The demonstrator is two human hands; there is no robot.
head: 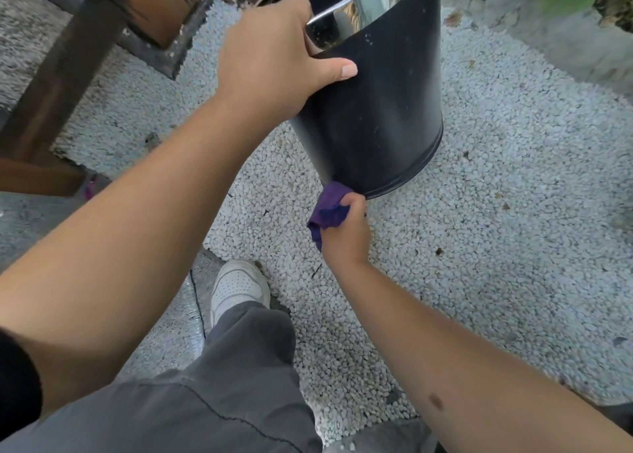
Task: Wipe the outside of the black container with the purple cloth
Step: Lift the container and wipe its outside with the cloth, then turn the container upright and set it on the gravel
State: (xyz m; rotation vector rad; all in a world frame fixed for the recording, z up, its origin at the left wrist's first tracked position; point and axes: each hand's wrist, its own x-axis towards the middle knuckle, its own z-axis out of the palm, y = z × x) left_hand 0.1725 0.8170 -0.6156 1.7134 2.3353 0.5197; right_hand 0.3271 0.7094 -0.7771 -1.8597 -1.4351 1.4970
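Step in hand: wiping, low on the wall. You've got the black container tipped toward you over the gravel, its base end lowest, near edge just above or on the stones; can't tell which.

L hand: clamped on the rim, thumb laid flat across the outer wall, fingers hooked over the edge and out of sight inside. That's your anchor.

R hand: fist curled round the purple cloth, bunched, pressed up against the container right at the bottom seam on the near-left side. Loose tail of cloth hangs off below the knuckles.

Judgement: mid-task, prob. end of a downward stroke. Wall facing you looks dull w/ pale specks and smears upper-centre, so more passes needed. Next move calls for: draw cloth back up the wall or shift sideways round the curve; keep L grip firm, since the tilted body may roll on loose stones. Far side hidden, so you'd need to rotate it to reach that.

Materials:
- Container: tapered bucket shape, wider at top, smooth semi-gloss black outside, mirror-bright metal lining, raised band at base.
- Cloth: soft, crumpled, deep purple.
- Ground: small pale pebbles, rough, a few dead leaf bits.
- Also in view: white shoe, grey trousers, dark timber post at left.
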